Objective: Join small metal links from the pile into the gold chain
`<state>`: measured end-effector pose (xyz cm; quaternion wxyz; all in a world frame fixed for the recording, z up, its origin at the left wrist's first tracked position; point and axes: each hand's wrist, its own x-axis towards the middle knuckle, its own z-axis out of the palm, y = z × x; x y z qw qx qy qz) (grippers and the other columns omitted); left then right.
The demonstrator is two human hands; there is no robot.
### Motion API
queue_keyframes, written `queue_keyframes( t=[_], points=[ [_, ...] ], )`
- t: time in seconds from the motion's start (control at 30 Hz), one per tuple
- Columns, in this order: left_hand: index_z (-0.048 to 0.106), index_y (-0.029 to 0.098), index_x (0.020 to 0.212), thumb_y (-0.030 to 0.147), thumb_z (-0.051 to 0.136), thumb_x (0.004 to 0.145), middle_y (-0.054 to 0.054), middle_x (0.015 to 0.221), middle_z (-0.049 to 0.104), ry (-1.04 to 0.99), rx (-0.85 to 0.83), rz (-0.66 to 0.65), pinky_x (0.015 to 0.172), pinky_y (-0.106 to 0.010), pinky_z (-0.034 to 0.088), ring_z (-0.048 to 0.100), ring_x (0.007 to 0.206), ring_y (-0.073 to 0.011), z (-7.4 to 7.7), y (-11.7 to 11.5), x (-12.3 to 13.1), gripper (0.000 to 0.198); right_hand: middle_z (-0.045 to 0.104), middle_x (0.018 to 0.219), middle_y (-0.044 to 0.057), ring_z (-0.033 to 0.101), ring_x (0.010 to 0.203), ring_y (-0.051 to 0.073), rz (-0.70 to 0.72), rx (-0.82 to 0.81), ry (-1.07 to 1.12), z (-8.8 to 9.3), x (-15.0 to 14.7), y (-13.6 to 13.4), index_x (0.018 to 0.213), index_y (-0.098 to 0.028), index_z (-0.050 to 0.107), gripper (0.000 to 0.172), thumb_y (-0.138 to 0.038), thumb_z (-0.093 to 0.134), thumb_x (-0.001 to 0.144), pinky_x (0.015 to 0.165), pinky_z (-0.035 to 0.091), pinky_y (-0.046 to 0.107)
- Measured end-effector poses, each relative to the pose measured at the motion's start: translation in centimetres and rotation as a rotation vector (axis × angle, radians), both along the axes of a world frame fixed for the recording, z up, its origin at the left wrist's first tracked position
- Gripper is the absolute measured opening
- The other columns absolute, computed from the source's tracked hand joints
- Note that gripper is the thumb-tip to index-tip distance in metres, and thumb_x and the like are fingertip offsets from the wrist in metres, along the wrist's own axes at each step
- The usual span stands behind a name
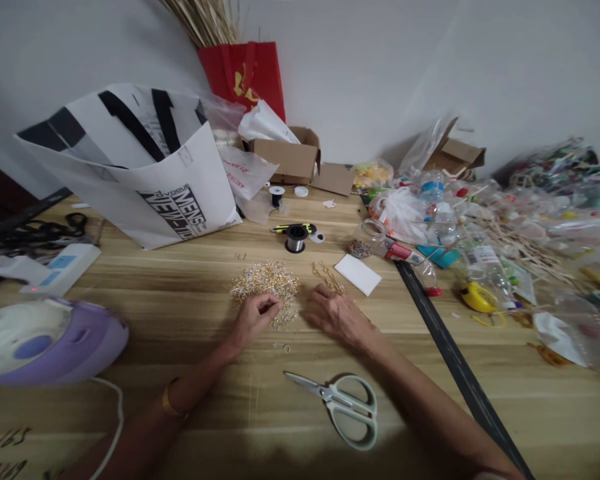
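Note:
A loose heap of small gold and clear beads [265, 277] lies on the wooden table in front of me. My left hand [257, 317] is at the heap's near edge, thumb and fingertips pinched together; anything between them is too small to make out. To the right of the heap, my right hand [336, 313] rests palm down with curved fingers apart, beside thin gold chain-like pieces [327, 275]. A small ring [287, 348] lies below the heap. Nearer to me are scissors [337, 403] with pale green handles, their blades pointing left.
Behind the heap stands a spool of silver wire [296, 239]. A white card [359, 274] lies right of the chains. Plastic bottles and bags [440, 213] crowd the right side. On the left are a large white bag [145, 193], a power strip [65, 270] and a purple-white appliance [55, 340].

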<state>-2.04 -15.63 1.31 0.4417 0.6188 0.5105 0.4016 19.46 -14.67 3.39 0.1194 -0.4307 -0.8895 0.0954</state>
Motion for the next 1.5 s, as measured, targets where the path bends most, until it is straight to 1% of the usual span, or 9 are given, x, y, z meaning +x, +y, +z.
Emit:
queue_keyframes(
  t=[0.1, 0.17, 0.23, 0.37, 0.57, 0.9, 1.1, 1.27, 1.5],
  points=[
    [0.058, 0.012, 0.064, 0.029, 0.053, 0.074, 0.0, 0.057, 0.055, 0.061, 0.025, -0.053, 0.052, -0.02, 0.037, 0.049, 0.055, -0.0106, -0.2, -0.3, 0.3, 0.02, 0.057, 0.101, 0.009, 0.059, 0.077, 0.018, 0.041, -0.028, 0.109, 0.7, -0.7, -1.0, 0.106, -0.018, 0.055, 0.028, -0.032, 0.059, 0.082, 0.064, 0.044, 0.028],
    [0.059, 0.013, 0.065, 0.027, 0.052, 0.075, -0.001, 0.059, 0.058, 0.097, 0.04, -0.085, 0.055, -0.021, 0.039, 0.052, 0.057, -0.0117, -0.4, -0.5, 0.6, 0.02, 0.059, 0.096, 0.007, 0.058, 0.07, 0.015, 0.069, -0.094, 0.211, 0.6, -1.3, -1.5, 0.109, -0.017, 0.052, 0.032, -0.031, 0.061, 0.082, 0.061, 0.043, 0.026],
    [0.061, 0.012, 0.067, 0.026, 0.052, 0.076, -0.002, 0.062, 0.061, 0.144, 0.057, -0.113, 0.056, -0.021, 0.04, 0.053, 0.059, -0.0121, -0.5, -0.8, 0.8, 0.019, 0.06, 0.09, 0.005, 0.057, 0.066, 0.013, 0.081, -0.172, 0.315, 0.2, -1.8, -1.9, 0.108, -0.017, 0.051, 0.028, -0.026, 0.059, 0.083, 0.06, 0.043, 0.025],
    [0.064, 0.012, 0.07, 0.024, 0.052, 0.076, -0.003, 0.064, 0.064, 0.241, 0.075, -0.15, 0.056, -0.021, 0.039, 0.054, 0.058, -0.0118, -0.7, -1.1, 1.0, 0.019, 0.062, 0.082, 0.004, 0.058, 0.07, 0.013, 0.097, -0.254, 0.434, -0.7, -2.3, -2.0, 0.093, -0.016, 0.056, 0.008, -0.019, 0.053, 0.086, 0.062, 0.041, 0.022],
    [0.065, 0.012, 0.069, 0.022, 0.053, 0.075, -0.002, 0.062, 0.063, 0.281, 0.059, -0.176, 0.055, -0.021, 0.039, 0.054, 0.057, -0.0116, -0.4, -1.1, 0.9, 0.017, 0.062, 0.076, 0.002, 0.054, 0.063, 0.011, 0.074, -0.291, 0.457, -1.2, -2.4, -1.8, 0.089, -0.015, 0.058, 0.006, -0.017, 0.054, 0.084, 0.058, 0.038, 0.02],
    [0.064, 0.012, 0.072, 0.022, 0.054, 0.076, -0.001, 0.062, 0.063, 0.192, 0.064, -0.161, 0.055, -0.019, 0.041, 0.053, 0.057, -0.0108, -1.0, -0.8, 0.7, 0.015, 0.061, 0.081, 0.005, 0.056, 0.071, 0.013, 0.105, -0.227, 0.427, -0.8, -2.0, -1.5, 0.087, -0.015, 0.059, 0.012, -0.011, 0.048, 0.084, 0.064, 0.04, 0.022],
    [0.065, 0.012, 0.071, 0.023, 0.056, 0.075, -0.002, 0.061, 0.063, 0.225, 0.04, -0.177, 0.052, -0.019, 0.039, 0.053, 0.055, -0.0109, -0.7, -0.9, 0.9, 0.015, 0.061, 0.078, 0.003, 0.055, 0.067, 0.012, 0.077, -0.284, 0.444, -1.2, -2.2, -1.8, 0.091, -0.015, 0.058, 0.01, -0.014, 0.053, 0.082, 0.061, 0.039, 0.02],
    [0.066, 0.012, 0.07, 0.02, 0.055, 0.075, -0.002, 0.062, 0.064, 0.23, 0.058, -0.187, 0.054, -0.019, 0.041, 0.054, 0.057, -0.0109, -0.5, -1.0, 0.9, 0.014, 0.062, 0.079, 0.004, 0.055, 0.069, 0.012, 0.094, -0.237, 0.469, -1.3, -2.2, -1.7, 0.085, -0.014, 0.061, 0.011, -0.011, 0.05, 0.083, 0.064, 0.039, 0.021],
    [0.065, 0.012, 0.071, 0.022, 0.055, 0.075, -0.002, 0.063, 0.064, 0.221, 0.067, -0.167, 0.053, -0.019, 0.041, 0.053, 0.056, -0.0107, -0.7, -0.8, 0.8, 0.015, 0.057, 0.067, 0.001, 0.047, 0.056, 0.009, 0.042, -0.262, 0.482, -1.0, -2.2, -1.6, 0.079, -0.013, 0.061, 0.008, -0.013, 0.053, 0.079, 0.053, 0.033, 0.019]
  ],
)
